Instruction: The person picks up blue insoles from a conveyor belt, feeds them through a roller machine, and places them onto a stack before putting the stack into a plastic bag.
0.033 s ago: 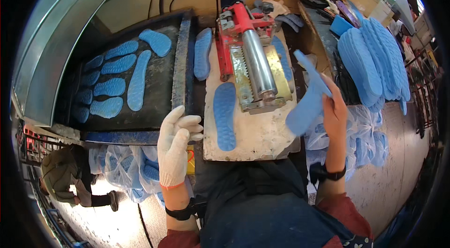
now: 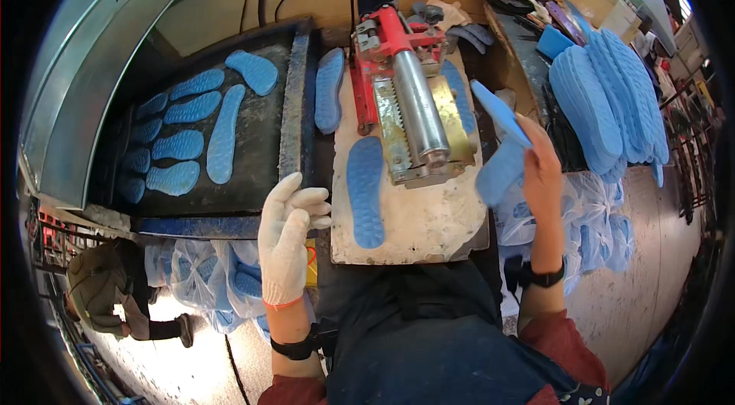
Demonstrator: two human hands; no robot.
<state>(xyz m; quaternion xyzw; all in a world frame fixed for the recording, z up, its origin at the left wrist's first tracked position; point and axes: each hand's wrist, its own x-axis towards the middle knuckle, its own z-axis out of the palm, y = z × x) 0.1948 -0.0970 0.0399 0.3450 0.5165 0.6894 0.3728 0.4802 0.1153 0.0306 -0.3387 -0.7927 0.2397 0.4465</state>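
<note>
My right hand (image 2: 542,168), bare, grips a blue shoe sole (image 2: 501,171) at the right edge of the pale work board (image 2: 413,233). The held piece looks bent or doubled; whether it is one sole or two I cannot tell. My left hand (image 2: 287,240), in a white knitted glove, is raised off the board's left edge with fingers apart and nothing in it. Flat on the board between my hands lies a darker blue sole (image 2: 365,191). Behind it stands a red press with a steel roller (image 2: 419,106). Another sole (image 2: 329,91) rests at the board's upper left.
At left, a black tray (image 2: 260,129) carries several blue soles. A thick stack of soles (image 2: 586,110) stands on the right bench beside loose tools. Clear bags of blue soles (image 2: 207,271) hang below both sides. A person (image 2: 107,282) is bent over at lower left.
The sole in my right hand has swung and tilted, its lower part moving up and to the right. My left hand has hardly moved.
</note>
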